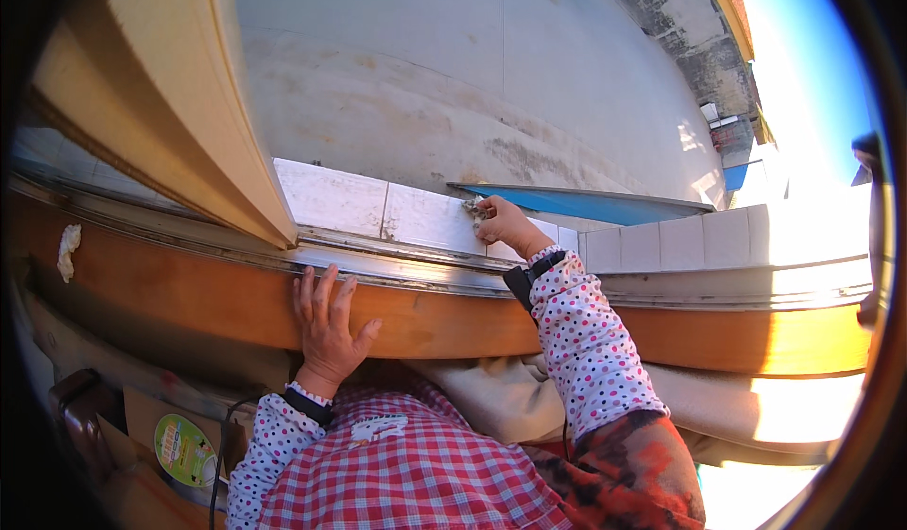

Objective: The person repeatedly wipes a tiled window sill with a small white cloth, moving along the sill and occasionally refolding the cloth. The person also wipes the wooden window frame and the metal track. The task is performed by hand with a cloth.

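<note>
My right hand (510, 226) reaches across the window track to the white tiled outer sill (342, 199). Its fingers close round a crumpled, dirty wad of tissue or cloth (475, 209), whose exact kind I cannot make out. The wad touches a tile. My left hand (333, 322) rests on the orange-brown wooden inner sill (444, 317), fingers spread and holding nothing. Its fingertips reach the edge of the metal window track (406, 267). Dark grime shows along the track.
A cream window frame (189, 105) stands at the left. A crumpled white tissue (68, 251) lies on the wooden sill there. Beyond the tiles are a blue panel (586, 205) and a grey wall (378, 58). Beige cloth (501, 402) lies below the sill.
</note>
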A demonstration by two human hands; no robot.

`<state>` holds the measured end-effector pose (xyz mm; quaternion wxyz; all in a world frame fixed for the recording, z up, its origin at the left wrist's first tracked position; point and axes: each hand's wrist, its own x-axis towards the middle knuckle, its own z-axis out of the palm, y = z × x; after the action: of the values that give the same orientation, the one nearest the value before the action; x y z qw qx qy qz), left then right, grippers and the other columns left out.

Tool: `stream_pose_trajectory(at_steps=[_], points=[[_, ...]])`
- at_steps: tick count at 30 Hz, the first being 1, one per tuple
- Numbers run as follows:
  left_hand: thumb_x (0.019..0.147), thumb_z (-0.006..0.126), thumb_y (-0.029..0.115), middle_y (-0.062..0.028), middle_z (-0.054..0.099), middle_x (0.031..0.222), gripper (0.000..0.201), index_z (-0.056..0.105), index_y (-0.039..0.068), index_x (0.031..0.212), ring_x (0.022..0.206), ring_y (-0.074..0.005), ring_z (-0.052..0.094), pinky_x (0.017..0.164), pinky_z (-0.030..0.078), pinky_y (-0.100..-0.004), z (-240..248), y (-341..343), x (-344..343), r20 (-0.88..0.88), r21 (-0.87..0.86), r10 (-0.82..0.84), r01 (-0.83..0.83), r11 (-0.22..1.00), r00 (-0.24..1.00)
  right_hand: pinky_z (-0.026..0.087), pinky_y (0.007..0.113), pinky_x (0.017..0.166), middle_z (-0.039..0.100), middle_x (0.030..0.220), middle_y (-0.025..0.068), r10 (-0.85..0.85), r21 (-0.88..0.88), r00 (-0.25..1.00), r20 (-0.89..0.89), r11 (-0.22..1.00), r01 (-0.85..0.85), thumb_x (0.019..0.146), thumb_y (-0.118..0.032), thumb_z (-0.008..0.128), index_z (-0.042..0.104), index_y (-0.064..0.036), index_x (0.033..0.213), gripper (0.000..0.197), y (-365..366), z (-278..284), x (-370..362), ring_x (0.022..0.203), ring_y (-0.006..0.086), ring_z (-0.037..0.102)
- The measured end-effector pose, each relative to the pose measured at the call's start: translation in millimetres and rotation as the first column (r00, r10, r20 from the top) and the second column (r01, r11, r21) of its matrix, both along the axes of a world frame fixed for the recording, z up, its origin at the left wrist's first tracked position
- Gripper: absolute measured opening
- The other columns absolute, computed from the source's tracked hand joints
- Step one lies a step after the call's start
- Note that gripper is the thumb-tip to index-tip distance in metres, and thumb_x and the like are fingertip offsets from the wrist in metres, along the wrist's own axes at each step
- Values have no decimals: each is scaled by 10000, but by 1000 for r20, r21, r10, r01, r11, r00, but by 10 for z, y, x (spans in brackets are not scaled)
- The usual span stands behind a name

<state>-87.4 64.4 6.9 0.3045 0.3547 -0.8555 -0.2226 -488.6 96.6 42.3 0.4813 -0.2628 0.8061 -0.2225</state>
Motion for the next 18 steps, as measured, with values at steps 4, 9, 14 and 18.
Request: stream_pose_trajectory(at_steps=[4,9,14,18], points=[[881,742,386,-177,421,1581,665,527,113,1447,1503,-455,303,1231,232,-656,-22,0,-3,-16,20,-10,10,1000,1000,575,374,825,655,1147,176,356,-11,752,-554,901,-435,751,-48,804,626,16,1284,566,185,-149,-5,952,327,691],[870,769,405,-168,412,1582,682,531,114,1439,1508,-461,288,1225,241,-668,-6,-6,-5,-7,34,-8,8,999,1000,564,370,802,714,1040,186,166,-190,751,-640,912,-363,795,-49,775,686,5,1108,330,268,-299,-69,917,357,699],[838,786,322,-173,421,1580,682,534,111,1436,1501,-459,301,1232,223,-660,28,0,-1,-6,11,2,-2,1000,1000,562,380,775,732,890,175,22,-277,845,-535,940,-200,827,-64,763,705,13,1014,210,-207,-489,327,842,337,713],[856,782,414,-162,409,1586,695,537,120,1436,1516,-453,270,1238,202,-664,13,22,-9,29,17,30,-30,999,999,554,470,840,722,986,234,88,-407,750,-656,795,-449,829,-104,732,707,1,1001,204,-831,-669,994,946,432,686]])
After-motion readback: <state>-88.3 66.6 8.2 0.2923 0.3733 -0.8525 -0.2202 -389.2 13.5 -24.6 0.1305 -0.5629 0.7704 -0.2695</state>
